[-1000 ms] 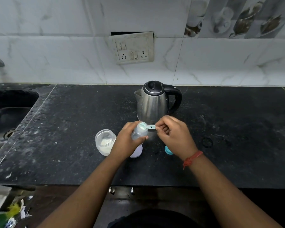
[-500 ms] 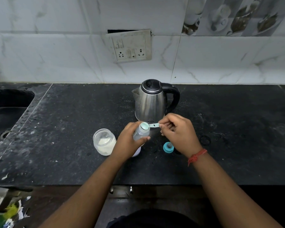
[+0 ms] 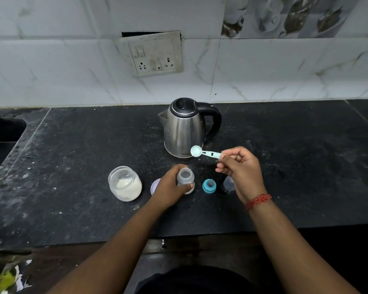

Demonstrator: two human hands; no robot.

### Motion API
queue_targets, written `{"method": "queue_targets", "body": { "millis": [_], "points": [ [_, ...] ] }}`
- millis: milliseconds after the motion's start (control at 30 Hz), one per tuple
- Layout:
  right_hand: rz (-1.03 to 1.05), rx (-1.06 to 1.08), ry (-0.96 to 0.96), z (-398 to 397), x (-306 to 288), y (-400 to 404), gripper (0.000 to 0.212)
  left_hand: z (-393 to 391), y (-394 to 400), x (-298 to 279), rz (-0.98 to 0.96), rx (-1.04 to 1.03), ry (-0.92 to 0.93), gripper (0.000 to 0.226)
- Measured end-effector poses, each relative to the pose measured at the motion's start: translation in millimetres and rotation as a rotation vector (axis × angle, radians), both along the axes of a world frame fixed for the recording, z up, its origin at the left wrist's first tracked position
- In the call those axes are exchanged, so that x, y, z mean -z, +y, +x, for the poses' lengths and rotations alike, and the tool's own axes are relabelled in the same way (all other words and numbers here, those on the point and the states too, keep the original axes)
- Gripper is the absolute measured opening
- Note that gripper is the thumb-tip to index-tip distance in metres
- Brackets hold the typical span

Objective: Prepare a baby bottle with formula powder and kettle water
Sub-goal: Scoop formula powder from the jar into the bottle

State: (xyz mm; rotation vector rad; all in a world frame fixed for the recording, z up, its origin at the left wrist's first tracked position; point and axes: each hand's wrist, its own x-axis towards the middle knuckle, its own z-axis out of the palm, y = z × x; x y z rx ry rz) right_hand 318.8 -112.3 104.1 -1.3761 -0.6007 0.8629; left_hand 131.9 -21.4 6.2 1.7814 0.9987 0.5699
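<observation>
Left hand (image 3: 170,187) wraps the open bottle (image 3: 185,178) standing mid-tabletop (image 3: 72,155), hiding its lower half and most of a lid (image 3: 154,186). Right hand (image 3: 240,168) pinches the scoop (image 3: 204,152) handle, covering a clear cap (image 3: 228,183). Kettle (image 3: 184,130) behind, jar (image 3: 125,183) left, teal ring (image 3: 209,185) between. Sink (image 3: 2,132) cut off at the left edge; right side's roomy.

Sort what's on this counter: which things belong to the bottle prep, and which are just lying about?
In the job:
baby bottle, held by left hand
scoop, pinched by right hand
powder jar
kettle
teal nipple ring

Lying about:
wall socket
sink
</observation>
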Motion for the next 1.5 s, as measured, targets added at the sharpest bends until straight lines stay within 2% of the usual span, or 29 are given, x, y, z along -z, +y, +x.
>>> {"method": "queue_targets", "body": {
  "millis": [367,433,567,633,733,933,1033,1233,1333,1500],
  "points": [
    [-0.027,0.039,0.018,20.1,1.1,-10.7,0.01,18.3,8.1,16.0,-0.021,0.048,0.036,0.043],
    [-0.028,0.041,0.025,21.1,1.5,-11.0,0.01,17.9,7.7,17.0,-0.034,0.053,0.038,0.053],
    [-0.004,0.036,0.06,20.8,-1.1,-7.2,0.013,11.0,6.7,19.4,-0.072,0.063,0.033,0.096],
    [0.008,0.02,0.06,18.8,-3.5,-2.8,0.012,4.2,7.4,14.1,-0.073,0.029,0.023,0.105],
    [0.01,-0.004,0.054,10.6,-4.6,7.6,0.011,-10.7,6.9,-6.4,0.034,-0.017,-0.017,0.096],
    [-0.05,-0.003,0.015,-21.7,9.2,40.2,0.011,-49.9,12.2,-50.3,0.185,-0.208,-0.31,0.063],
    [-0.093,-0.026,-0.03,-47.3,14.6,59.4,0.011,-80.3,19.2,-58.8,0.239,-0.317,-0.344,0.055],
    [-0.119,-0.23,-0.247,-109.4,18.7,93.4,0.015,-133.7,22.5,-49.9,0.245,-0.431,-0.277,0.055],
    [-0.103,-0.348,-0.489,-137.7,25.7,106.0,0.019,-151.5,16.2,-37.9,0.226,-0.46,-0.233,0.06],
    [-0.082,-0.526,-0.893,-166.0,42.7,114.6,0.01,-168.9,9.6,-24.9,0.207,-0.469,-0.136,0.071]
  ]
}}
